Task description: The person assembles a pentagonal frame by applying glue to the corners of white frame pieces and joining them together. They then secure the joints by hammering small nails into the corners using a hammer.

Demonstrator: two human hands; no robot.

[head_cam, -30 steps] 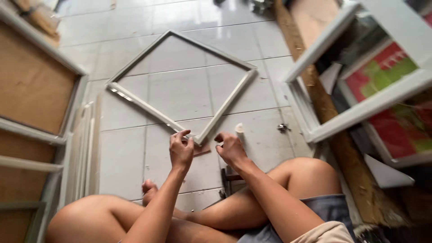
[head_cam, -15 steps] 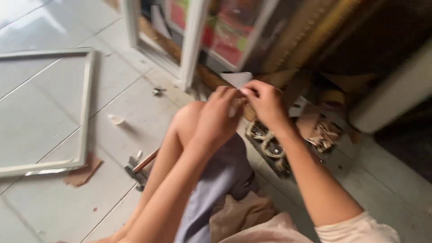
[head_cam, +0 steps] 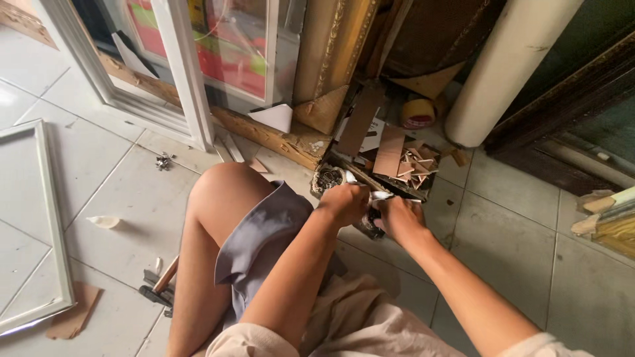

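A: What do the hands hold here?

B: The left hand (head_cam: 344, 201) and the right hand (head_cam: 400, 218) meet just above the floor tiles (head_cam: 509, 244), beside the right knee. Between them I see a small white strip (head_cam: 382, 196), flat and pale. The left hand is clenched around one end of it. The right hand grips something at the other end, but if it is the same strip or the dark small object (head_cam: 370, 221) below, I cannot tell.

A: How will this strip handle?

B: I judge it is very light and quite thin. It looks stiff enough to keep its line between the two hands, yet it may bend or snap if it is pressed in the middle. It is better to take it near the ends, with the fingertips, as the hands do.

A: Is it slippery?

B: Its surface seems smooth, perhaps painted or plastic, so a firm pinch is wise. It is too small to say more.

A: And around it?

B: Just behind the hands there is a low box of scraps (head_cam: 397, 162), with brown card pieces and little wooden corners. A roll of tape (head_cam: 418, 114) stands further back, near a thick cream tube (head_cam: 509, 66). On the left lies a white frame (head_cam: 56, 218) flat on the floor, and a hammer (head_cam: 162, 284) rests by the leg.
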